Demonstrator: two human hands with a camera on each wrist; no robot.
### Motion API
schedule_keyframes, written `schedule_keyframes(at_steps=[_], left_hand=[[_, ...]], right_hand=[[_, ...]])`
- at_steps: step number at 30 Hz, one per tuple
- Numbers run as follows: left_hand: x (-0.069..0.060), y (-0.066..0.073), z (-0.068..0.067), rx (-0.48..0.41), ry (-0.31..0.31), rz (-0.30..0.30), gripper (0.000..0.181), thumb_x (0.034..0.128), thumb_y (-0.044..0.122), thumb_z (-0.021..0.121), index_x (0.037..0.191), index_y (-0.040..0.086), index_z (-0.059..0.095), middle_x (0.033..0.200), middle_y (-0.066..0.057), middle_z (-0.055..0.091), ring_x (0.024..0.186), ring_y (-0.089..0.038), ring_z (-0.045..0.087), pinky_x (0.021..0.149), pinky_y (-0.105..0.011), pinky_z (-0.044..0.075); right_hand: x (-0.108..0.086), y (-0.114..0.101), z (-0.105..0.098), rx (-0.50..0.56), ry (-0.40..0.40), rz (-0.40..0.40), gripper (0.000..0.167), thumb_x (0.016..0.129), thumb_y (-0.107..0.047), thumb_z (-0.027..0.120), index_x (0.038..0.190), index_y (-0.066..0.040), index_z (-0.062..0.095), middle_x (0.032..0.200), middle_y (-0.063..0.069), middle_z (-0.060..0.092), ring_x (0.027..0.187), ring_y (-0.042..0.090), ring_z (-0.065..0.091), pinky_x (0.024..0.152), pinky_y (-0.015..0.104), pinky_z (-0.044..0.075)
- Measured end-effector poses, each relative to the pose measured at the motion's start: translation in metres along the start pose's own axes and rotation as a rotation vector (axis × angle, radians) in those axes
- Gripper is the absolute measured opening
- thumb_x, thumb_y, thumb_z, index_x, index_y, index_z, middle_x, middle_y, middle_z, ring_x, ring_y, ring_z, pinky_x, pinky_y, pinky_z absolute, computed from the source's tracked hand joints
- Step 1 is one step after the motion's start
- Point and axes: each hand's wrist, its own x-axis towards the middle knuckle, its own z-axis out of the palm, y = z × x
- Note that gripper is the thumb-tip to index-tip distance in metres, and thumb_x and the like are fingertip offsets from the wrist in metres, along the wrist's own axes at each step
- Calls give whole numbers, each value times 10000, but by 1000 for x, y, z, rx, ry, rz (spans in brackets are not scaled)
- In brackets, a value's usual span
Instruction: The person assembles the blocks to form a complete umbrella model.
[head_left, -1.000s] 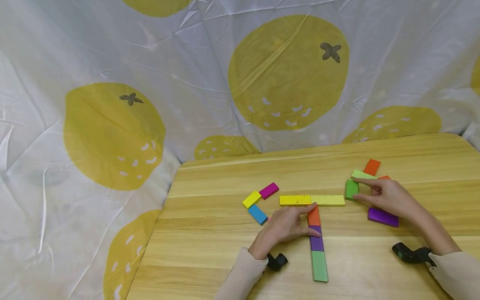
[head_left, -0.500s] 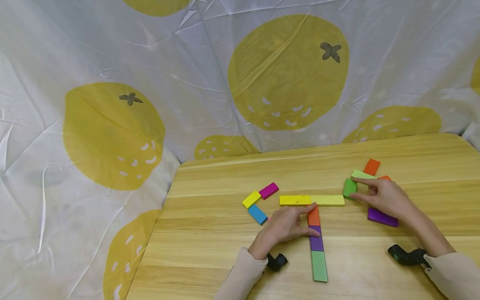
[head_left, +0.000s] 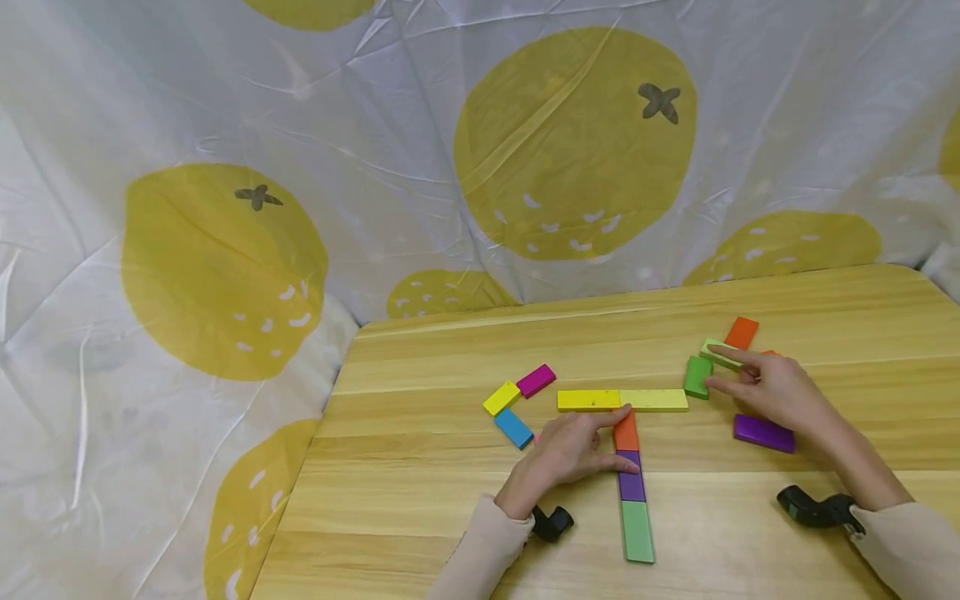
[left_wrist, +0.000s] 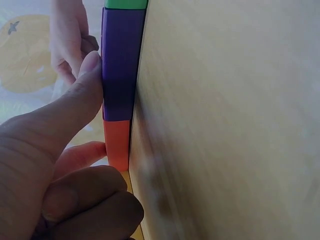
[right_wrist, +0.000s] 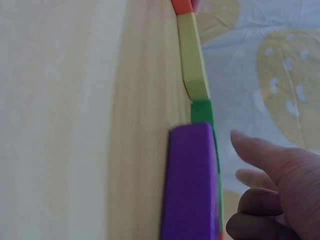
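place: room type unclear | signs: wood-grain table, fruit-print cloth hung behind

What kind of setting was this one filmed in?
Probably an indoor tabletop recording spot: a wood-grain table, a fruit-printed cloth hanging behind it, and black wrist-worn devices. The wider room isn't visible.

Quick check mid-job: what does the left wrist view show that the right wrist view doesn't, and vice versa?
Only left wrist: the purple stem block, the light green end block and a close view of the left hand.

Only right wrist: the loose purple block and the darker green block beyond it.

Both: the orange stem block, the right hand, the wooden tabletop and the lemon-print cloth. The left wrist's yellow sliver is too thin to identify.
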Motion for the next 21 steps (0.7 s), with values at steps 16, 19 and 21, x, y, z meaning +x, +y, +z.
schedule_keyframes(at_steps=[16,19,21], left_hand=[[0,-2,0,0,7,4,809,851,566,784,1560,342,462,546,117,243,444,-23,200,461,-180,165],[0,-2,1,1,6,6,809,852,569,782,1560,345,461,544,119,246,446,-21,204,463,-181,168],[0,-2,1,1,5,6,810,853,573,778,1562,349,456,545,119,249,447,-23,209,465,-183,171]], right_hand=[[-2,29,-21,25,52,132,421,922,-269,798,1197,44,735,615,-21,415,529,52,294,487,272,245],[-2,27,-18,20,60,141,434,918,-272,802,1192,57,730,631,-3,431,540,66,315,498,278,244],[-2,25,-17,10,76,146,418,914,-261,805,1182,52,735,634,6,439,544,70,320,503,280,243]])
